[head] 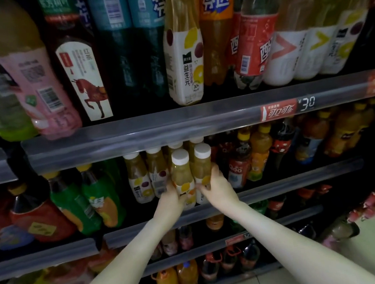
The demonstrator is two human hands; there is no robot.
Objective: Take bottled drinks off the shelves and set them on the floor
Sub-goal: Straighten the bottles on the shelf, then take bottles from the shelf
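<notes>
Dim shop aisle, a two-handed pick

Stocked shelves (60,251) filled the view, with pale floor tiles (374,248) at lower right. On the middle shelf (283,187), the left hand (172,198) curled its fingers round the left juice bottle (183,178), and the right hand (218,186) clamped the right juice bottle (203,168). Both bottles stood upright at the front edge, side by side. The low grip on the labels probably let the pair come out together under the price rail (156,131)
</notes>
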